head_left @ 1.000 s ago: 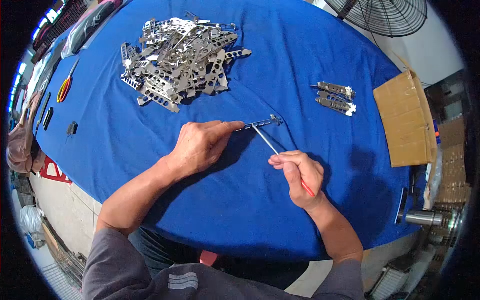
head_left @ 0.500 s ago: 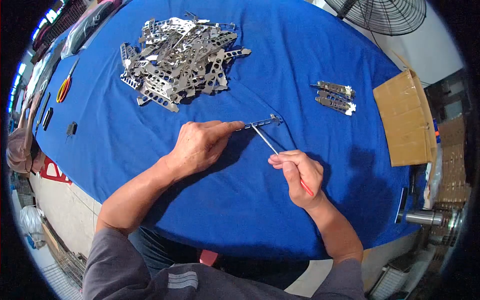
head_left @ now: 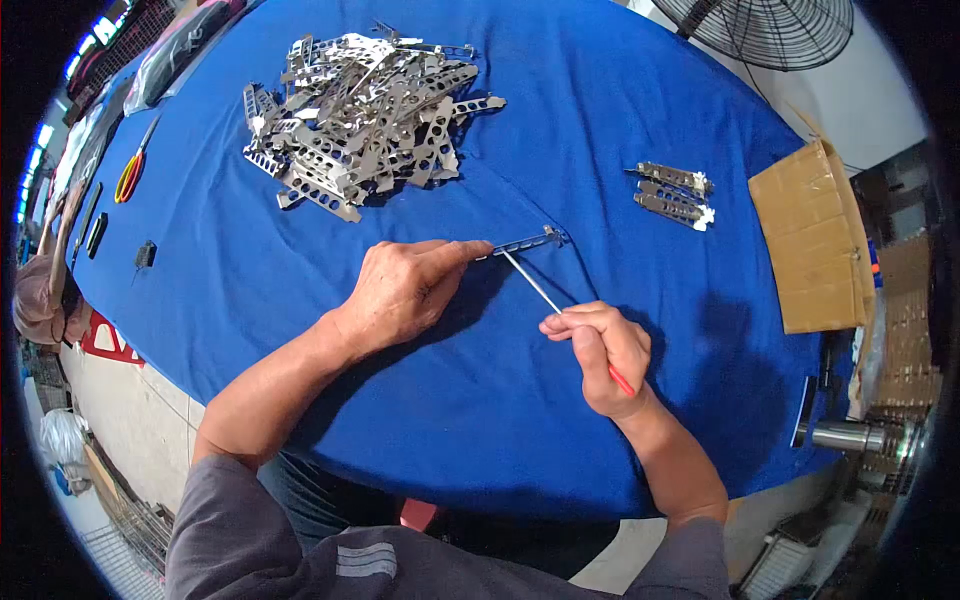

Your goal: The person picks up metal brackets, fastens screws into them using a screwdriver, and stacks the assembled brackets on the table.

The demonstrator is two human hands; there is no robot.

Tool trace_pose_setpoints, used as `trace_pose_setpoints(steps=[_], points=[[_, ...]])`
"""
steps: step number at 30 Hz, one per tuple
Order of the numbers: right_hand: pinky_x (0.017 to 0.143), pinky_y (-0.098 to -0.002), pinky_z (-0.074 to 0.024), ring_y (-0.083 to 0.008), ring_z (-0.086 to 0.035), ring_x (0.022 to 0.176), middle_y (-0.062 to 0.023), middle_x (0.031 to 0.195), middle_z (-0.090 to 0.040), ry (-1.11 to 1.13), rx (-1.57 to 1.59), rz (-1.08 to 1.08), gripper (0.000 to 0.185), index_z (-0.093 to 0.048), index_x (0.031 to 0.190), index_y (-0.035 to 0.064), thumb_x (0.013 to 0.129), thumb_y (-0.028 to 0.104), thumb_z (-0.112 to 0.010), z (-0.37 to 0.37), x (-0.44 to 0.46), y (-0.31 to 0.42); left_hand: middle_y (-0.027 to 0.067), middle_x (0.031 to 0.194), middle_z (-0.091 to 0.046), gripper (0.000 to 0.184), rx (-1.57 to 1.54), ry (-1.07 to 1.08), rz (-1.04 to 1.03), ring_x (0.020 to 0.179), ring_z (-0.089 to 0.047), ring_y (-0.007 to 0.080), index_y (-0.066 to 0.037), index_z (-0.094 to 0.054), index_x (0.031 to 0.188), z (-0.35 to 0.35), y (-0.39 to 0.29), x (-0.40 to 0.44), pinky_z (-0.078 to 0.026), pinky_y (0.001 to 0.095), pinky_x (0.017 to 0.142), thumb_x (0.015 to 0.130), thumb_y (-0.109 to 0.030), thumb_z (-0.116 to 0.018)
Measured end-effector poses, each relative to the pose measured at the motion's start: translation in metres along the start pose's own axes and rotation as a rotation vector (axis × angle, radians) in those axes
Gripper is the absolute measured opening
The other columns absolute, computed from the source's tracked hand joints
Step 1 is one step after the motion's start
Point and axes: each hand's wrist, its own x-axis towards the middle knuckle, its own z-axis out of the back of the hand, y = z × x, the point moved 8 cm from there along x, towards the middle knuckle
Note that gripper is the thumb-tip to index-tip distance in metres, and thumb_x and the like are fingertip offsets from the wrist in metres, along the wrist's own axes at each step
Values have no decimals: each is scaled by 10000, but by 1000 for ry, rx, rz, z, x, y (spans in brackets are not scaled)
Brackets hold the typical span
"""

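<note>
Left hand [head_left: 395, 292]: fingers gripping strip [head_left: 525, 244] by left end. Right hand [head_left: 612, 352]: fingers closed round tool [head_left: 533, 283]. Tip could skid (strip looks narrow) if pushed askew.

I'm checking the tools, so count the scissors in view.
1. The scissors lie on the blue cloth, left of the pile of metal brackets, away from the left hand. Any under the pile would be hidden.

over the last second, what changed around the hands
Nothing visibly changed: nothing was taken up or let go. The left hand still holds the metal strip, the right hand still has the tool at it, and the metal pile and scissors stayed put.
</note>
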Motion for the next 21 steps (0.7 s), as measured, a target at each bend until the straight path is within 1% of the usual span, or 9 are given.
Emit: trace_pose_setpoints(steps=[5,8,11,14,17,21], points=[[750,-375,-639,-311,-790,850,-199,962,-768,10,-75,-10,94,-662,1015,-65,1027,7,-602,-4,2,-2,176,807,-692,355,28,19,-11,695,-707,364,-66,-723,1267,-2,0,1,-562,447,629,925,1,-656],[783,-362,-658,-276,-794,894,-204,1004,-770,89,-59,-8,190,-661,1063,-80,1084,56,-530,-6,1,-2,171,805,-694,366,22,0,-29,691,-706,362,-70,-719,1276,-1,-2,1,-561,448,621,923,3,-658],[790,-358,-658,-280,-796,899,-207,1019,-773,90,-53,47,182,-664,1050,-78,1081,57,-547,-8,4,3,165,808,-697,371,23,24,-13,692,-706,364,-71,-718,1278,0,-2,2,-561,453,617,921,6,-656],[763,-370,-638,-309,-794,871,-196,998,-774,17,-66,-40,77,-672,1032,-49,1013,19,-640,-4,1,-6,162,803,-694,375,36,31,-20,693,-706,362,-69,-714,1283,0,-2,2,-562,449,620,921,7,-656],[754,-369,-636,-312,-794,863,-197,989,-774,83,-71,2,86,-673,1031,-49,1018,30,-641,-6,1,-1,163,801,-688,385,22,10,-32,690,-703,358,-67,-708,1296,0,-3,2,-563,449,625,923,9,-651],[723,-370,-629,-306,-792,840,-195,954,-771,31,-66,10,83,-674,1027,-50,1013,26,-643,-6,3,0,171,818,-687,394,-11,28,-13,704,-701,365,-50,-701,1305,-1,-3,2,-561,456,644,921,20,-646]])
